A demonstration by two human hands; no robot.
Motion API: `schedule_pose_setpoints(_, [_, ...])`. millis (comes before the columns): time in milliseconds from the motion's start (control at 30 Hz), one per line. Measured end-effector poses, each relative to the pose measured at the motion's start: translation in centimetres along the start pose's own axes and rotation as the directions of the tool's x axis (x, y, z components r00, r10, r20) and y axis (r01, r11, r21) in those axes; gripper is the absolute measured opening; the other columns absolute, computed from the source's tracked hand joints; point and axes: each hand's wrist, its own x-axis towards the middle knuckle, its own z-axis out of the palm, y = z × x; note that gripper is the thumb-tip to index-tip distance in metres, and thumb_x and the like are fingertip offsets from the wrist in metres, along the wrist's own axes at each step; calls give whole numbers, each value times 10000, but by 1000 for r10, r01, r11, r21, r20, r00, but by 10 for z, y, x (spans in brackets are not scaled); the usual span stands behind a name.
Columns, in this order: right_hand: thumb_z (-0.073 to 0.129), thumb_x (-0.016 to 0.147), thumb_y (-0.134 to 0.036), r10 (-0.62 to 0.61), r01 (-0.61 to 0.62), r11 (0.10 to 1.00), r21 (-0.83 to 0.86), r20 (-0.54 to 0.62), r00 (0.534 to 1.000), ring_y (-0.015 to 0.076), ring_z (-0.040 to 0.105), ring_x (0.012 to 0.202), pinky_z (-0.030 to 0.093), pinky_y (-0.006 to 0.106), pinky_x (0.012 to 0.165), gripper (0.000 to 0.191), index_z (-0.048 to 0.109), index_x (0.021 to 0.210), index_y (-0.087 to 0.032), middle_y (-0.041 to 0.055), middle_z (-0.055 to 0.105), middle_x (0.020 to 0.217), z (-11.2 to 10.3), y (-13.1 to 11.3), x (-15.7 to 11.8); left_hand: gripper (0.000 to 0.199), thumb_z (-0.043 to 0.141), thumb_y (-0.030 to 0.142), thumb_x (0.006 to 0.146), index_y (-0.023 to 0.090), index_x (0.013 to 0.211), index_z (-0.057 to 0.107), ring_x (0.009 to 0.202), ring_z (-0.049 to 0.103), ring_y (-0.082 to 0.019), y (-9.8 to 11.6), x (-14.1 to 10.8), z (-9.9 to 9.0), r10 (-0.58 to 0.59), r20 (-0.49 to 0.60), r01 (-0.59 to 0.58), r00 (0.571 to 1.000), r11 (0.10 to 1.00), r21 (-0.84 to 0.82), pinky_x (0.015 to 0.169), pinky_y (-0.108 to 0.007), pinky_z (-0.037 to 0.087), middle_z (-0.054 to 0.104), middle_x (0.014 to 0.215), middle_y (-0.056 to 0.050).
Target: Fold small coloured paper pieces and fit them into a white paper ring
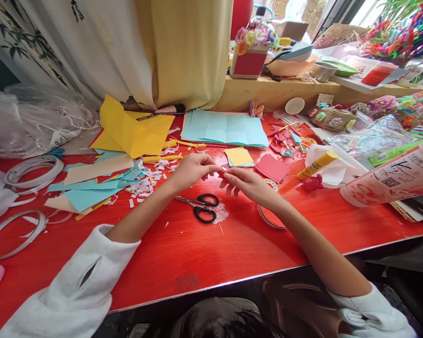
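My left hand (196,168) and my right hand (246,182) meet fingertip to fingertip above the table. Both are closed in a pinch on something small between them, with a reddish and a white bit showing; its kind is too small to tell. Just below lie black-handled scissors (205,208), blades pointing left. Beyond the fingers sits a small stack of yellow and blue paper squares (238,156). To its right are red paper squares (273,167). A roll of tape (266,218) lies partly hidden under my right forearm.
Blue sheets (225,127) and yellow paper (134,129) lie at the back. White paper scraps (146,183) and cut strips cover the left middle. Tape rolls (33,171) stand far left. A glue stick (317,165) and a large pink-and-white cup (391,176) are on the right.
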Motion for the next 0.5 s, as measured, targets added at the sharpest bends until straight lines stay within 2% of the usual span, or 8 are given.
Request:
schedule_pose_setpoints(100, [407, 865, -447, -51, 46, 997, -62, -72, 996, 151, 606, 737, 477, 293, 653, 344, 591, 919, -162, 73, 624, 873, -3, 0, -1, 233, 601, 365, 719, 134, 715, 632, 521, 492, -89, -2, 1, -3, -2, -15, 1, 1000, 1000, -20, 513, -221, 376, 567, 585, 1])
schedule_pose_setpoints(200, [457, 843, -442, -50, 43, 996, -83, -87, 995, 169, 621, 765, 478, 312, 691, 322, 600, 920, -164, 69, 639, 841, -2, 1, -2, 232, 589, 369, 732, 141, 721, 629, 525, 500, -97, -2, 0, -4, 1, -16, -1, 1000, 1000, 6, 517, -225, 377, 558, 564, 7])
schedule_pose_setpoints(267, [477, 834, -437, -43, 38, 997, -60, -87, 995, 174, 627, 768, 481, 310, 688, 310, 594, 924, -165, 67, 644, 828, -1, 2, -2, 227, 561, 365, 760, 149, 737, 627, 575, 524, -112, 0, -1, -4, 32, -17, -31, 999, 997, 66, 554, -236, 390, 583, 604, -3])
schedule_pose_setpoints(333, [471, 840, -428, -52, 42, 996, -82, -114, 992, 171, 626, 744, 475, 304, 674, 297, 592, 914, -167, 64, 647, 804, 0, 2, -2, 214, 543, 356, 781, 162, 766, 633, 694, 551, -137, 3, -1, -3, 118, -5, -115, 993, 975, 189, 640, -261, 404, 633, 730, -23])
schedule_pose_setpoints(400, [461, 852, -412, -90, 55, 976, -211, -157, 984, 165, 612, 705, 450, 293, 650, 278, 598, 893, -174, 57, 647, 768, 1, 3, -2, 194, 552, 348, 786, 176, 789, 640, 815, 542, -166, 4, -1, -2, 241, 42, -240, 970, 905, 352, 732, -292, 391, 653, 840, -34])
schedule_pose_setpoints(500, [436, 873, -396, -203, 83, 856, -510, -184, 962, 160, 567, 647, 380, 280, 602, 264, 601, 888, -191, 49, 635, 734, 2, 3, -3, 166, 569, 332, 788, 180, 766, 633, 848, 508, -189, 2, -1, -1, 383, 129, -390, 915, 753, 530, 776, -320, 354, 654, 803, -33])
